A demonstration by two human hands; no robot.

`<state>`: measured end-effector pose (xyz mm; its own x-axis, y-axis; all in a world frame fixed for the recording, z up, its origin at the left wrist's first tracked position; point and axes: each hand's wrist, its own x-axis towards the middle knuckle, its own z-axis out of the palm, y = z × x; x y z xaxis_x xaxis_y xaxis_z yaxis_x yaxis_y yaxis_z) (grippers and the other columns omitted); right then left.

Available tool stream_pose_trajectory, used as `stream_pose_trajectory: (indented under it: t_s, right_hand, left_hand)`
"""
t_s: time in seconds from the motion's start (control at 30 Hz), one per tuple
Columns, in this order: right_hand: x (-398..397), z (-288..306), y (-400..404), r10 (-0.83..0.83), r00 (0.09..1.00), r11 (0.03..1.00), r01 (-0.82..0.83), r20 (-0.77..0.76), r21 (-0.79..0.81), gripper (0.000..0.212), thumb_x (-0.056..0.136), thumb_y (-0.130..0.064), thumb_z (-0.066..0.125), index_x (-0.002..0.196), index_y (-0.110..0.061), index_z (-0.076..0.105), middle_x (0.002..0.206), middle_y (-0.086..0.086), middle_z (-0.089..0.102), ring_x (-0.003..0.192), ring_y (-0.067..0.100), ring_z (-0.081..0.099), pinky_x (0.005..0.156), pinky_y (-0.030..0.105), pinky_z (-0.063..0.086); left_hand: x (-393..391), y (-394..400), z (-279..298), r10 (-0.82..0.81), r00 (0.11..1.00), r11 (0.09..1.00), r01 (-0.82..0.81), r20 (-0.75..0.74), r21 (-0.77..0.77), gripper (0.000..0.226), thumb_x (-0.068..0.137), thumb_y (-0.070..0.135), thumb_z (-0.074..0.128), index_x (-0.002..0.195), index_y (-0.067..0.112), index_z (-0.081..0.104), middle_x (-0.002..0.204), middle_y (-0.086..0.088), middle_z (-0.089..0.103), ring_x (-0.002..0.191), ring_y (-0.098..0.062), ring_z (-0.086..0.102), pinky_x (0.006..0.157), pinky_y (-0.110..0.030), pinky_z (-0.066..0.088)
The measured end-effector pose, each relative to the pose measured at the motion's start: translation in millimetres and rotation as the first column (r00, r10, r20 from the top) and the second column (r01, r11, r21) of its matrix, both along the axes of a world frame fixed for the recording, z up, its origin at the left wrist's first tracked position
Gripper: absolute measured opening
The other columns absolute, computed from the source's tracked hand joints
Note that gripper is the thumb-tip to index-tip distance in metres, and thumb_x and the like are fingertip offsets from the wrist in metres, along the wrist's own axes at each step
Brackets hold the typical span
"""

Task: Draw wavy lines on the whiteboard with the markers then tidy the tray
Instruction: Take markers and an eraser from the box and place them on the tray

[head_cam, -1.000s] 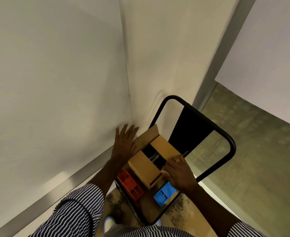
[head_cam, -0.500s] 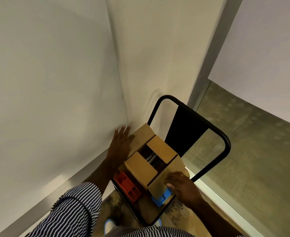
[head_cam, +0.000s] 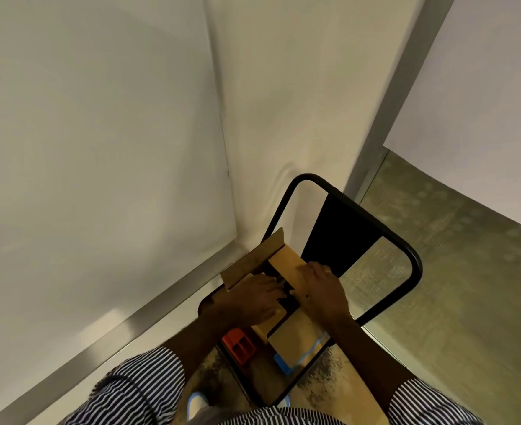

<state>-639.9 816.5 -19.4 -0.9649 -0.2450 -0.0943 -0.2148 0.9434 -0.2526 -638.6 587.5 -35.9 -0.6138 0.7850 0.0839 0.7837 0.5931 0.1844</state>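
An open cardboard box [head_cam: 254,260] stands on the seat of a black-framed chair [head_cam: 412,266]. My left hand [head_cam: 253,300] lies over the near flap, its fingertips dipping into the dark opening, so anything it holds is hidden. My right hand [head_cam: 322,291] rests on the right flap [head_cam: 286,262] with fingers curled over its inner edge. No marker shows. A red compartment tray [head_cam: 239,346] and a blue one [head_cam: 283,363] sit on the seat beside the box. The whiteboard [head_cam: 99,148] fills the left, with no lines visible.
The whiteboard's metal bottom rail [head_cam: 124,329] runs diagonally just left of the chair. A white wall panel [head_cam: 283,102] and a grey post [head_cam: 397,96] stand behind it. Speckled floor [head_cam: 467,286] spreads to the right.
My left hand has come off the far side by the whiteboard onto the box opening. My right hand has moved up from the blue tray to the right flap. The near flap now covers most of the blue tray.
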Motion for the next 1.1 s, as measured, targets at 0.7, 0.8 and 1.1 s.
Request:
stream_pose_trajectory:
  t_s: [0.7, 0.8, 1.1]
  right_hand:
    - [-33, 27, 36, -0.166, 0.973, 0.974, 0.188, -0.16, 0.127, 0.028, 0.095, -0.023, 0.063, 0.122, -0.019, 0.055, 0.121, 0.006, 0.058, 0.096, 0.025, 0.065, 0.068, 0.035, 0.055]
    - [-34, 28, 39, -0.152, 0.982, 0.966, 0.171, -0.112, 0.195, 0.049, 0.086, -0.022, 0.074, 0.128, -0.016, 0.051, 0.13, 0.009, 0.051, 0.103, 0.029, 0.065, 0.07, 0.039, 0.061]
    - [-21, 19, 35, -0.158, 0.975, 0.971, 0.182, -0.154, 0.153, 0.057, 0.084, -0.015, 0.074, 0.135, -0.016, 0.048, 0.132, 0.012, 0.04, 0.11, 0.032, 0.056, 0.061, 0.04, 0.061]
  left_hand:
    - [40, -46, 28, 0.311, 0.95, 0.936, -0.313, 0.034, 0.163, 0.046, 0.103, 0.05, 0.032, 0.087, 0.024, 0.066, 0.074, 0.005, 0.066, 0.063, -0.011, 0.061, 0.055, -0.024, 0.046]
    - [51, -53, 22, 0.399, 0.886, 0.914, -0.405, 0.237, -0.026, 0.075, 0.096, 0.07, 0.011, 0.103, 0.021, 0.068, 0.094, 0.0, 0.07, 0.084, -0.015, 0.065, 0.074, -0.028, 0.05]
    - [70, -56, 16, 0.439, 0.853, 0.889, -0.459, 0.283, 0.005, 0.078, 0.089, 0.059, 0.011, 0.122, 0.018, 0.068, 0.123, -0.003, 0.068, 0.112, -0.019, 0.064, 0.093, -0.03, 0.048]
